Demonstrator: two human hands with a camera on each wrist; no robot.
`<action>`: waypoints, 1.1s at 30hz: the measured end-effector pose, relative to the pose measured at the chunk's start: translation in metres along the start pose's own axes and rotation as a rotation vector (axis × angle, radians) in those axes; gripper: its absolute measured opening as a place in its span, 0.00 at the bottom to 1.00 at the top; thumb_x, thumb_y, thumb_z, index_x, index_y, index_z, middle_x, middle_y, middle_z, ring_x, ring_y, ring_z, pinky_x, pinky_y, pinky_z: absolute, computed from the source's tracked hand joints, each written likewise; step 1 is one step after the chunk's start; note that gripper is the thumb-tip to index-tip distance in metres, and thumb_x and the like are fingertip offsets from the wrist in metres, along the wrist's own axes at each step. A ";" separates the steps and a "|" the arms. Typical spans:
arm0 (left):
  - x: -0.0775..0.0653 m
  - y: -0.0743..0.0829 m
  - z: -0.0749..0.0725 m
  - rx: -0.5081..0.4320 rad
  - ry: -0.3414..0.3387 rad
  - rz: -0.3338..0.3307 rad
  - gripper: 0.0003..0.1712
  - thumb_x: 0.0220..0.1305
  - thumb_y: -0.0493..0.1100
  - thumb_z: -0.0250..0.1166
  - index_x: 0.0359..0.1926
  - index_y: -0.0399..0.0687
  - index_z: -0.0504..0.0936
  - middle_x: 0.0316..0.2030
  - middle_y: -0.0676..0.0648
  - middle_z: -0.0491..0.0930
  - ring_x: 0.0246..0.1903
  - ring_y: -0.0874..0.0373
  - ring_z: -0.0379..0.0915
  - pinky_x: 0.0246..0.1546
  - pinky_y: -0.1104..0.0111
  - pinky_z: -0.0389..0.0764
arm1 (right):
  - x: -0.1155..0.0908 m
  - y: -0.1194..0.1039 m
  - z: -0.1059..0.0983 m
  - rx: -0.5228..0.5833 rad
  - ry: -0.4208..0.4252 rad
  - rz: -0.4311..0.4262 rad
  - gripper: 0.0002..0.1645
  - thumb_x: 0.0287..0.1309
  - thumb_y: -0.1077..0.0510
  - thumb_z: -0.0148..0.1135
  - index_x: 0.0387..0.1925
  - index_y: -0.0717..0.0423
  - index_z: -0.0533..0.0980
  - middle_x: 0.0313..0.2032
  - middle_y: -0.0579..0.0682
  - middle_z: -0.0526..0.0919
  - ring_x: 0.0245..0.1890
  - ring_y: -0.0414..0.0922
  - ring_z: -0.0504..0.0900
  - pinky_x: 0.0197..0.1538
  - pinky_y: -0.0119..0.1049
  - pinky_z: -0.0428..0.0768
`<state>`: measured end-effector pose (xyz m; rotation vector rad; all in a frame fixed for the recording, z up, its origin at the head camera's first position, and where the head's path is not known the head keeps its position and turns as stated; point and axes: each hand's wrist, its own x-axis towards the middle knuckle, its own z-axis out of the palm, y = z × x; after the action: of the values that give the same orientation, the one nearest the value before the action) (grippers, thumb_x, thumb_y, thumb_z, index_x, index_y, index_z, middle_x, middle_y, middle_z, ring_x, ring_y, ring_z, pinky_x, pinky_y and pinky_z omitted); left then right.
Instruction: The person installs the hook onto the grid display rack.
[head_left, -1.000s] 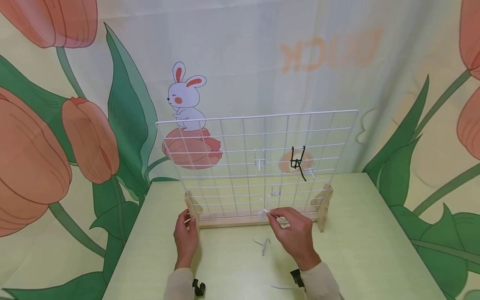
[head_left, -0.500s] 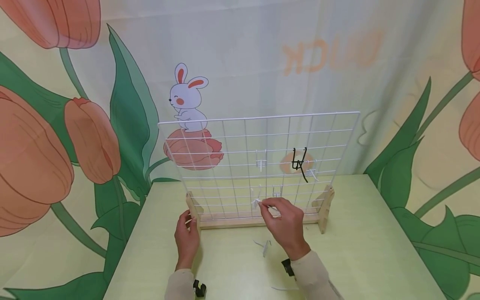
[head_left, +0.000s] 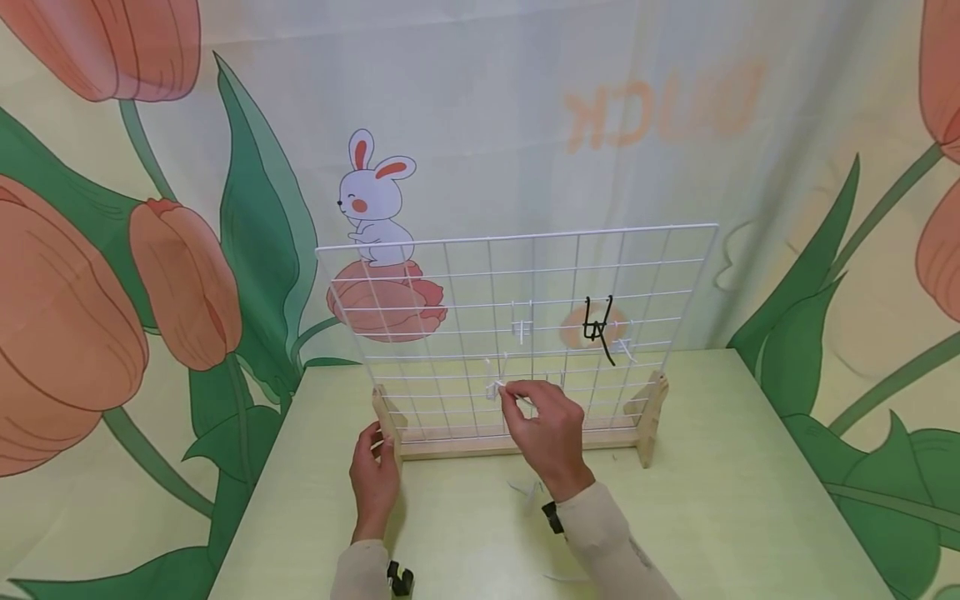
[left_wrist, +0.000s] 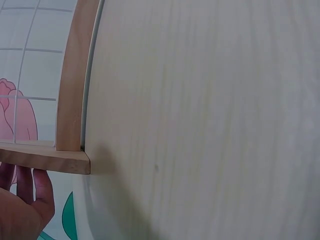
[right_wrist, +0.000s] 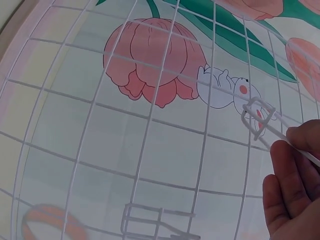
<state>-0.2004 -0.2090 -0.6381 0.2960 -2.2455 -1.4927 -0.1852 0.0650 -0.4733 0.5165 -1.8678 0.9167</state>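
Observation:
My right hand pinches the prong of a white wire hook between thumb and fingertips, in front of the white grid panel. In the right wrist view this hook's square wire frame appears just beyond the fingertips, near the grid wires; contact cannot be told. My left hand is at the left wooden foot of the stand. In the left wrist view its relaxed fingers touch the edge of that foot, with some tips hidden behind the wood.
A black hook hangs on the panel's right half, beside a white hook. Another white hook hangs near the middle. On the table, a loose white hook lies partly behind the right wrist. A patterned curtain is behind.
My right hand has moved left and upward along the panel, carrying the white wire hook with it. The left hand stays at the wooden foot.

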 end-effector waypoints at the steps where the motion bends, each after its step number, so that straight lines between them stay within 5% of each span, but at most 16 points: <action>1: 0.000 0.000 0.000 -0.001 0.001 0.000 0.19 0.74 0.45 0.56 0.63 0.54 0.72 0.55 0.45 0.78 0.53 0.47 0.78 0.50 0.48 0.80 | 0.001 0.000 0.002 -0.004 0.000 -0.004 0.06 0.48 0.62 0.76 0.30 0.56 0.86 0.31 0.48 0.89 0.32 0.44 0.88 0.38 0.41 0.86; 33: 0.000 0.002 -0.002 0.006 -0.010 -0.014 0.20 0.74 0.47 0.56 0.64 0.54 0.71 0.56 0.45 0.78 0.54 0.47 0.78 0.51 0.49 0.80 | 0.011 -0.009 0.033 -0.156 0.052 -0.139 0.06 0.47 0.63 0.76 0.30 0.59 0.85 0.29 0.51 0.88 0.31 0.46 0.87 0.39 0.40 0.86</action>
<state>-0.1994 -0.2096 -0.6360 0.3069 -2.2605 -1.4977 -0.2032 0.0345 -0.4688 0.5145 -1.8152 0.6803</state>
